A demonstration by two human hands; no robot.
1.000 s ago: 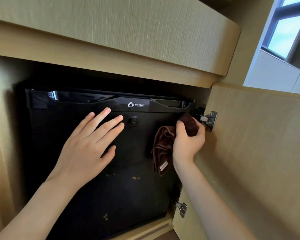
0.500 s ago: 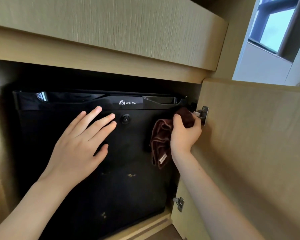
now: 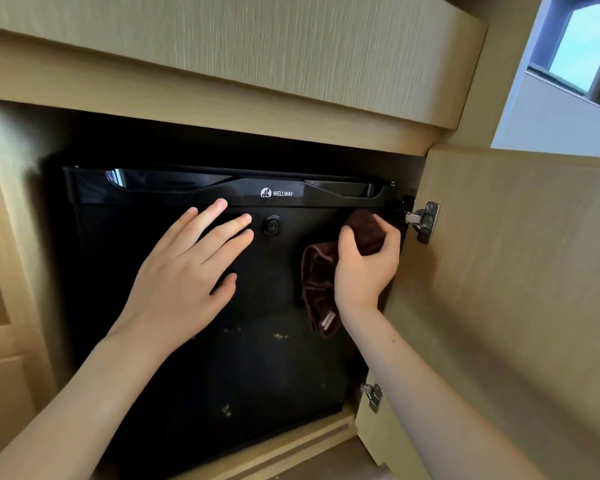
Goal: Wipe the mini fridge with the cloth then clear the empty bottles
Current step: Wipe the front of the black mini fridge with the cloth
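Note:
A black mini fridge (image 3: 257, 375) with a WELLWAY logo sits shut inside a wooden cabinet recess. Small pale specks mark its door. My left hand (image 3: 184, 275) lies flat on the upper left of the door, fingers straight, fingertips just under the top trim. My right hand (image 3: 364, 265) grips a dark brown cloth (image 3: 317, 289) against the door's upper right corner; part of the cloth hangs below my thumb with a white tag at its end. No bottles are in view.
The open wooden cabinet door (image 3: 520, 289) stands at the right, held by two metal hinges (image 3: 426, 220). A wooden counter front (image 3: 257, 57) overhangs the recess. A round lock (image 3: 272, 224) sits in the fridge door's top centre. A window (image 3: 582, 46) is at the upper right.
My right hand with the cloth has slid a little left, away from the upper hinge. The left hand stays flat on the door. The view has shifted slightly.

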